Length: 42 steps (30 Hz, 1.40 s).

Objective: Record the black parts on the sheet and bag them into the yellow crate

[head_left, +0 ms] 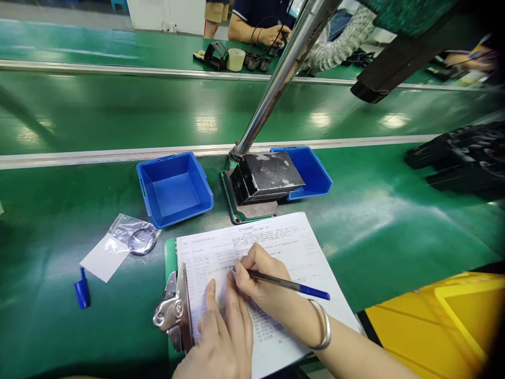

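One pen [284, 283] in use: pinched between thumb and fingers of the right hand [272, 301], tip down at the paper [310, 252]; contact too small to tell. Flat on the same paper, grasping nothing: left hand [223, 337], fingers extended just beside the tip.

Location: on a green clipboard [170, 252], metal clip [179, 310] at left edge, all on the green bench [379, 237].

Done: short run of handwritten marks, ending near the tip; too small to read. Already off and lying at left: blue cap [82, 292].

Left, by judgement: rest of that entry at least. Cannot tell how many more, with much of the lower text under hands. Not yet put down: pen.

Untouched: clear bag [120, 226] with dark ring [142, 242], near the cap.
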Each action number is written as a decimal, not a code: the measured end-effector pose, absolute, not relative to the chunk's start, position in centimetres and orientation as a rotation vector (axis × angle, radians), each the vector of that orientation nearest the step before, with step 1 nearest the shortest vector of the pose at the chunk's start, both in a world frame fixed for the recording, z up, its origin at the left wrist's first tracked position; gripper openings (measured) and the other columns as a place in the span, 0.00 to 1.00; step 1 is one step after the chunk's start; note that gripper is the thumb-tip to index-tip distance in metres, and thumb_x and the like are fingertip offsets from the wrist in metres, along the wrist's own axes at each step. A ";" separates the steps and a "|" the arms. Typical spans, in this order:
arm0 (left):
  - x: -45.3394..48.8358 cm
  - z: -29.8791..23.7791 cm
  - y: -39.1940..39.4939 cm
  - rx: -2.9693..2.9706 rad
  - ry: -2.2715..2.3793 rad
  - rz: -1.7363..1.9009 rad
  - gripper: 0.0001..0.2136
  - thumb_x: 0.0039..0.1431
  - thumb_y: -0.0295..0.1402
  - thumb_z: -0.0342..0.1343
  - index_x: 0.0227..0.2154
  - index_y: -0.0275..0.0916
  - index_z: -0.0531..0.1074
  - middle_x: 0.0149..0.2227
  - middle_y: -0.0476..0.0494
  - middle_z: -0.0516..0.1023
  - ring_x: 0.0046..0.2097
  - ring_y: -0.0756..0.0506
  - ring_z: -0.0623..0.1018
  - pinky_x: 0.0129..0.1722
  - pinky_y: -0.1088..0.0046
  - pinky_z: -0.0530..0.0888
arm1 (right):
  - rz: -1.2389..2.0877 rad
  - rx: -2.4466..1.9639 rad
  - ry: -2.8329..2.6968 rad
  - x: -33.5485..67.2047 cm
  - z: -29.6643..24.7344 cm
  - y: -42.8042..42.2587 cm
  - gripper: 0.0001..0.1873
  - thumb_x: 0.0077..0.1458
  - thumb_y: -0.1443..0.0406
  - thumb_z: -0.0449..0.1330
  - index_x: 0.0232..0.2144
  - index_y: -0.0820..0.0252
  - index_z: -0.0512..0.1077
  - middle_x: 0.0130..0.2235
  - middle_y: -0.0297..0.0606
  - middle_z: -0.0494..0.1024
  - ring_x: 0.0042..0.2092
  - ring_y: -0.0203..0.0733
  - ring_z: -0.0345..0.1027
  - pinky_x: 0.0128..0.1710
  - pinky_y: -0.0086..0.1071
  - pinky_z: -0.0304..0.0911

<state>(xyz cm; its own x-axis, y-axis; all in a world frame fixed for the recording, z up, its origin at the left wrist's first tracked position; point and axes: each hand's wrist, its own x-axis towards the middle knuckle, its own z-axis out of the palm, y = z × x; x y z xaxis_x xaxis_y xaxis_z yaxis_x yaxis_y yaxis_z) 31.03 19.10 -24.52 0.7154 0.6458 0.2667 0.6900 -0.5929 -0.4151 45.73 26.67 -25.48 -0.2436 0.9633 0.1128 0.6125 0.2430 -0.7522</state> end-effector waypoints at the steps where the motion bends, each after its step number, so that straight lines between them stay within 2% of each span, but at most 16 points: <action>1: 31.0 -24.6 19.1 -2.426 -1.019 -0.122 0.22 0.57 0.34 0.48 0.49 0.22 0.70 0.47 0.25 0.78 0.38 0.34 0.81 0.49 0.48 0.66 | 0.821 -1.446 -1.940 45.7 -25.6 26.7 0.09 0.55 0.67 0.53 0.25 0.55 0.56 0.18 0.25 0.65 0.19 0.29 0.58 0.19 0.23 0.54; 8: 30.9 -24.6 19.1 -2.423 -1.002 -0.097 0.23 0.56 0.35 0.51 0.50 0.22 0.70 0.47 0.24 0.78 0.37 0.35 0.81 0.50 0.48 0.67 | 0.837 -1.449 -1.956 46.0 -25.8 26.6 0.10 0.56 0.66 0.53 0.25 0.55 0.56 0.19 0.25 0.65 0.19 0.30 0.58 0.19 0.24 0.54; 16: 31.0 -24.3 19.2 -2.408 -0.999 -0.078 0.23 0.56 0.35 0.49 0.50 0.22 0.70 0.48 0.26 0.78 0.37 0.36 0.81 0.50 0.48 0.67 | 0.900 -1.482 -1.880 46.1 -26.0 26.5 0.10 0.57 0.66 0.53 0.25 0.54 0.55 0.19 0.27 0.66 0.21 0.32 0.60 0.21 0.25 0.56; 23: 31.0 -24.5 19.3 -2.428 -1.009 -0.126 0.22 0.57 0.33 0.47 0.49 0.21 0.70 0.47 0.25 0.78 0.36 0.36 0.81 0.51 0.50 0.67 | 0.762 -1.388 -1.972 46.0 -25.5 26.9 0.10 0.56 0.67 0.53 0.24 0.55 0.57 0.19 0.25 0.65 0.19 0.29 0.57 0.19 0.23 0.53; 27: 31.0 -24.5 19.3 -2.425 -1.024 -0.149 0.21 0.58 0.33 0.46 0.48 0.22 0.70 0.46 0.26 0.79 0.36 0.36 0.82 0.51 0.48 0.66 | 0.828 -1.395 -1.959 46.1 -25.6 26.9 0.10 0.57 0.67 0.53 0.25 0.56 0.57 0.19 0.24 0.64 0.19 0.28 0.57 0.19 0.22 0.53; 42: 30.9 -24.2 19.4 -2.436 -0.974 -0.071 0.21 0.58 0.33 0.47 0.49 0.22 0.70 0.47 0.26 0.79 0.35 0.38 0.81 0.47 0.51 0.69 | 0.737 -1.390 -2.000 46.0 -25.9 26.8 0.10 0.56 0.68 0.54 0.25 0.56 0.57 0.19 0.24 0.65 0.19 0.27 0.57 0.19 0.21 0.53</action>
